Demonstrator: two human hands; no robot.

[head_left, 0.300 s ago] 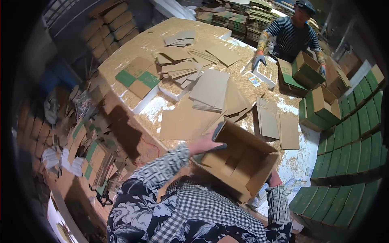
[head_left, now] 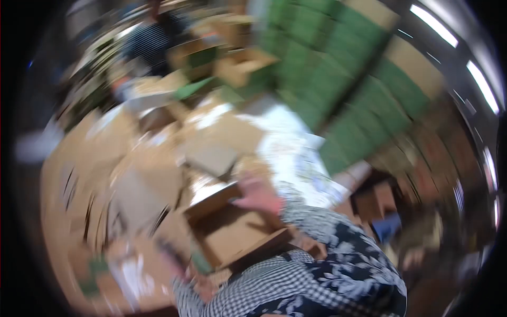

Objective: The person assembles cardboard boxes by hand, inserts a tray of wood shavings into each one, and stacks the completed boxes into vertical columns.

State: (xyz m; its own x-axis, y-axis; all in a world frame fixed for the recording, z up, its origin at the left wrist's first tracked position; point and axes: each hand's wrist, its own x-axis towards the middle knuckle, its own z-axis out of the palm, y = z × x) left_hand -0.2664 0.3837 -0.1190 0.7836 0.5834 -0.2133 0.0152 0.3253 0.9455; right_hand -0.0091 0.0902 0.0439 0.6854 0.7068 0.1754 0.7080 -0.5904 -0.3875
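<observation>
In front of my body is a cardboard box (head_left: 232, 235), its open top toward me and its inside bare brown. My right hand (head_left: 257, 196) grips the far rim, with the thumb inside. At the box's left side, low in the view, my left hand (head_left: 177, 268) is smeared by motion, so its hold is unclear. Dark coverings show on the fingers. Beyond the box, flat cardboard sheets (head_left: 211, 156) lie on the table.
Green cardboard boxes (head_left: 311, 63) stand stacked at the far right. Open boxes (head_left: 245, 68) sit at the table's far end, near another person (head_left: 150, 45). Small papers (head_left: 311, 171) lie on the white tabletop at right. Most of the view is blurred.
My view has swung to the right, bringing more stacked boxes and ceiling lights in. My right hand has moved from the box's near right side to its far rim; my left hand is lower.
</observation>
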